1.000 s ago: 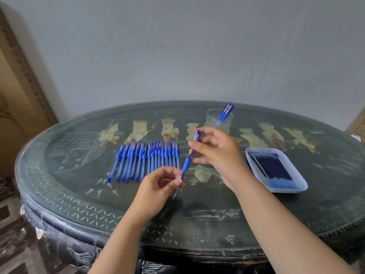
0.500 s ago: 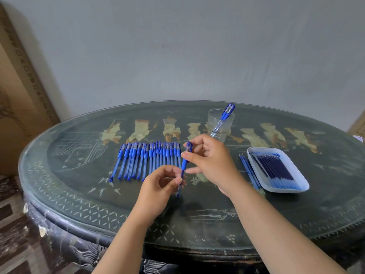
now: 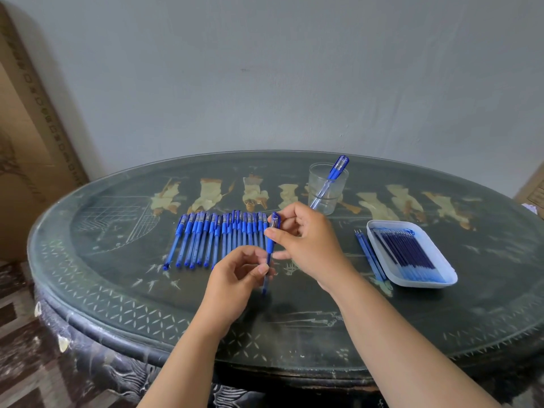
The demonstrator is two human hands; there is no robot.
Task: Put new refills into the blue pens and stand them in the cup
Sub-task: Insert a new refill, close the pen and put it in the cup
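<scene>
- While the left hand (image 3: 235,272) pinches the blue pen (image 3: 270,248) low and the right hand (image 3: 306,242) grips its top, over the table (image 3: 117,290) middle, closing it seems the step.
- Next, I think: stand it gently in the cup (image 3: 319,184) by the back edge.

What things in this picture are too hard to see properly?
Head view only.
1. The held pen: whether a refill sits inside; too small, and the left hand and right hand cover parts of it.
2. The row of pens: exact count; they overlap.
3. The refills in the tray: count; packed together, blurry.
4. A cardboard box at the right edge: cut off by the frame.
</scene>
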